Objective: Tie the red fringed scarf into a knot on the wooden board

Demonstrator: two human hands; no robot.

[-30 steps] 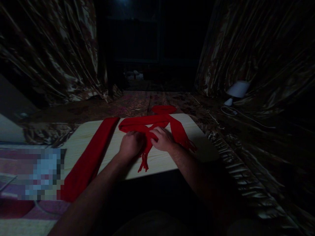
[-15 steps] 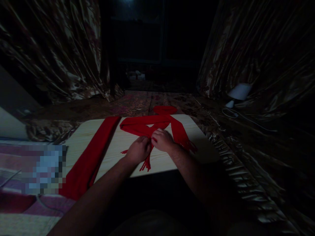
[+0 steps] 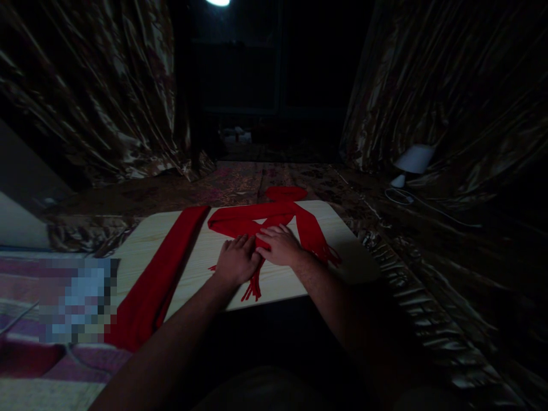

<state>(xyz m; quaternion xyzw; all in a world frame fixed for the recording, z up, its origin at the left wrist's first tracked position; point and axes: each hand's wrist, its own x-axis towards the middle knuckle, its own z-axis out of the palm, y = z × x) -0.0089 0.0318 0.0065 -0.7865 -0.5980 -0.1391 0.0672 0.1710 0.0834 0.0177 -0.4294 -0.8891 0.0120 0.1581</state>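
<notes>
Red folded cloth strip runs along left part of table, near end hanging past its edge. Fringe pokes toward table's near edge. Left hand palm down mid-table, fingers stretched out on red scarf. Right hand just beside it, also flat on scarf, thumb out from fingers. Scarf lies looped across table's far half. Lamp beyond table, off right. Curtains way behind table.
</notes>
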